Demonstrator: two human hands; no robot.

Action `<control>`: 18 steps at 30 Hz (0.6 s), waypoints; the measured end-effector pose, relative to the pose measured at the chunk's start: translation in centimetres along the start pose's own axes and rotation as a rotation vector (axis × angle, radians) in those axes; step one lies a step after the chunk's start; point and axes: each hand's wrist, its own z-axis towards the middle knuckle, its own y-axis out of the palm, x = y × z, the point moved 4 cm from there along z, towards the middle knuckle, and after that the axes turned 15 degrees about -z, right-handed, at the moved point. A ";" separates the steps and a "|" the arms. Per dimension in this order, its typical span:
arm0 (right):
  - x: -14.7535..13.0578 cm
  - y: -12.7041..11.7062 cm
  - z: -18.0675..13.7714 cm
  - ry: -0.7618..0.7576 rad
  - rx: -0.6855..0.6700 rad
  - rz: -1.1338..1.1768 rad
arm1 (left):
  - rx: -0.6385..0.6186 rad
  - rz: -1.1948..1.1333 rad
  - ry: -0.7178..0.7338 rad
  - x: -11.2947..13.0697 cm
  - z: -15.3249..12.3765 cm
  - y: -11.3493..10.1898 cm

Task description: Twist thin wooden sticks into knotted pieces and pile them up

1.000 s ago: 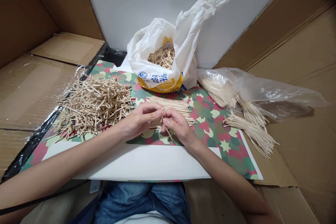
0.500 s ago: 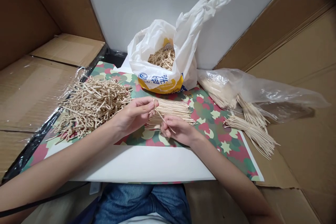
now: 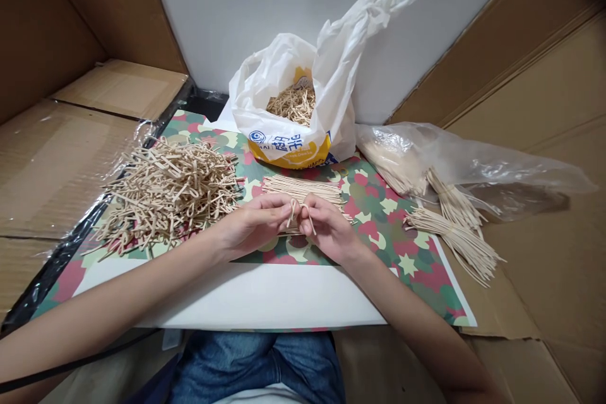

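Between my two hands is one thin pale stick (image 3: 294, 207), bent into a loop at its left end and curving down at its right. My left hand (image 3: 258, 218) pinches the looped end between thumb and fingertips. Closed on the other part of the stick, my right hand (image 3: 329, 227) almost touches the left one. Just behind and beneath them, a row of straight pale sticks (image 3: 303, 186) lies on the camouflage-patterned sheet (image 3: 369, 227). To the left rises a loose pile of bent, looped sticks (image 3: 170, 189).
A white plastic bag (image 3: 288, 132) holding more bent pieces stands at the back. On the right, tied bundles of straight sticks (image 3: 454, 243) lie beside a clear plastic bag (image 3: 492, 158). Cardboard (image 3: 89, 158) borders the left side. A white strip (image 3: 237, 297) runs along the front edge.
My hands have come together and slightly lower. The stick, straight on its right part before, is now curved there too, with my right fingers closer to the left end.
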 end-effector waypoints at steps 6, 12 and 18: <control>0.1 -0.1 -0.1 -0.007 0.038 -0.050 | -0.023 -0.015 -0.014 -0.1 0.0 0.1; -0.3 -1.2 0.2 0.044 0.023 0.087 | 0.147 -0.055 0.058 1.3 -0.2 -1.2; -0.5 -1.3 0.2 0.054 -0.042 0.193 | 0.186 -0.070 0.093 1.9 -0.3 -1.6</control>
